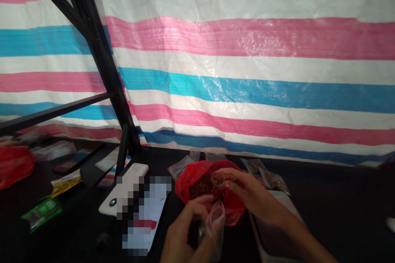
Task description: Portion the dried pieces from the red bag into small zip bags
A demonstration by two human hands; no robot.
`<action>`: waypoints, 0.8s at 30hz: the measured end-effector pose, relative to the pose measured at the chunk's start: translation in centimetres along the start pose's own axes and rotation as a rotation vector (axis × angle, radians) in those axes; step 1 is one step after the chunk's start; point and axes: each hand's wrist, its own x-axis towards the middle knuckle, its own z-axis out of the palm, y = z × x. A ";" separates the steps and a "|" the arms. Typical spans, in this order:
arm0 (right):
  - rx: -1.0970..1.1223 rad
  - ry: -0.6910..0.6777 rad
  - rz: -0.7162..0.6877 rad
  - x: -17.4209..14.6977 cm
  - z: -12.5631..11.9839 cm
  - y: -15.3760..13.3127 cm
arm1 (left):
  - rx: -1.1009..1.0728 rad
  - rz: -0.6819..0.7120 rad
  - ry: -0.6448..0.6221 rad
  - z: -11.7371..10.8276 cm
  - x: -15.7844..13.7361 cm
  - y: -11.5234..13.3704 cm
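A red plastic bag (236,215) stands with its mouth spread, and small brown pieces (197,189) lie inside. My right hand (247,191) reaches over it from the right, its fingers closed around a small clear cup (217,179) with some brown bits in it. In front of the red bag, my left hand (188,224) grips a small clear plastic bag (217,224), whose rim is parted into a loop. What lies in the lower part of that clear bag is hard to make out.
Filled clear bags (275,181) lie behind my right hand, above a pale-rimmed flat object (279,230). Left of the red bag are flat clear bags (181,167), a white device (135,174) and a phone (159,201). Farther left are green (46,212) and yellow (67,183) packets beside a black frame (101,59).
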 end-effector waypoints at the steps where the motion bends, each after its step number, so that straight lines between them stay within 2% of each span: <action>1: 0.041 0.053 -0.014 -0.1 -0.2 0.0 | -0.018 0.016 -0.046 0.1 1.3 0.7; 4: 0.073 0.251 -0.049 -0.6 -0.6 0.2 | -0.049 -0.017 -0.251 0.8 5.1 1.5; 6: 0.026 0.387 -0.065 -0.9 -0.8 0.4 | -0.054 0.009 -0.313 1.5 6.9 0.8; 8: -0.071 0.447 -0.081 -1.3 -0.8 0.6 | -0.027 0.065 -0.350 2.1 8.0 -0.4; 12: -0.272 0.345 -0.154 -1.9 -0.2 0.9 | 0.021 0.074 -0.319 2.4 7.7 -2.6; 17: -0.503 0.265 -0.226 -2.6 0.8 1.8 | 0.216 0.149 -0.251 1.9 6.6 -3.9; 20: -0.508 0.262 -0.250 -2.8 1.2 2.1 | 0.229 0.160 -0.260 1.9 6.4 -4.5; 24: -0.446 0.300 -0.267 -2.8 1.5 1.7 | 0.114 0.102 -0.217 2.4 6.3 -5.2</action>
